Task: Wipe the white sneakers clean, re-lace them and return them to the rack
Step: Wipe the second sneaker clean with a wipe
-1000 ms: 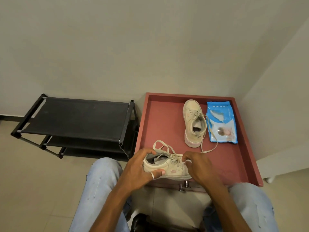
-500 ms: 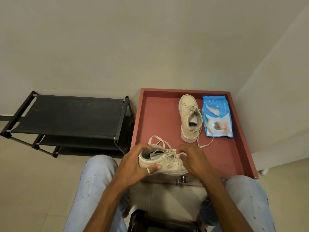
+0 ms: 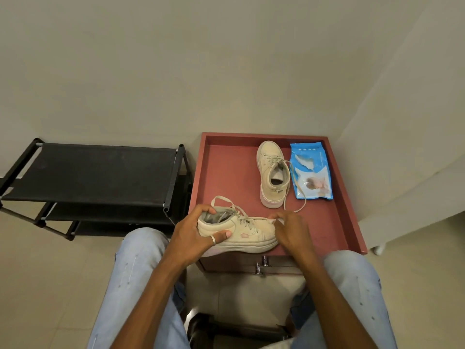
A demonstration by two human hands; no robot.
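A cream-white sneaker (image 3: 247,235) lies on its side at the front edge of the red table (image 3: 226,177), toe to the right. My left hand (image 3: 195,234) grips its heel, thumb on the side and fingers in the opening. My right hand (image 3: 292,230) is curled over the toe cap; what its fingertips pinch is hidden. Loose laces (image 3: 224,201) loop out above the heel. The second sneaker (image 3: 273,172) stands upright farther back, toe away from me, one lace trailing right. The black shoe rack (image 3: 95,172) stands left of the table.
A blue pack of wet wipes (image 3: 310,172) lies beside the second sneaker at the table's back right. My knees in light jeans flank the table front, where a metal drawer handle (image 3: 261,265) sticks out. Walls close in behind and on the right.
My right hand has slid from the laces at the sneaker's middle to the toe. The left hand keeps its grip on the heel. The view has shifted a little.
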